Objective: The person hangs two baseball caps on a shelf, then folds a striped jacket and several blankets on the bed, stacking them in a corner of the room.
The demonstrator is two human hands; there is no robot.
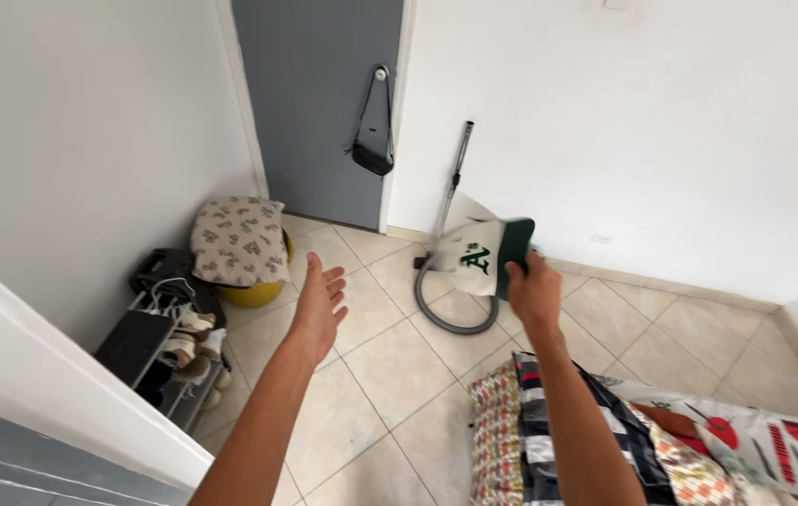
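Shoe rack: a low dark shoe rack (151, 351) stands against the left wall, with pairs of shoes on it.
Cushion: a patterned cushion (238, 240) rests on a yellow ball (258, 292) in the corner by the grey door (319, 103).
Left hand: your left hand (317, 307) is stretched out over the tiled floor (390, 365), fingers spread, holding nothing.
Bag: a small black bag (373, 157) hangs from the door handle.
Vacuum: its grey hose (444, 314) curls on the floor below the cap.
Cap: a cream cap (474, 256) with a green brim is held up in the air before the white wall.
Right hand: your right hand (532, 290) pinches the cap by its brim.
Bedding: patterned fabrics (605, 440) lie under your right forearm.
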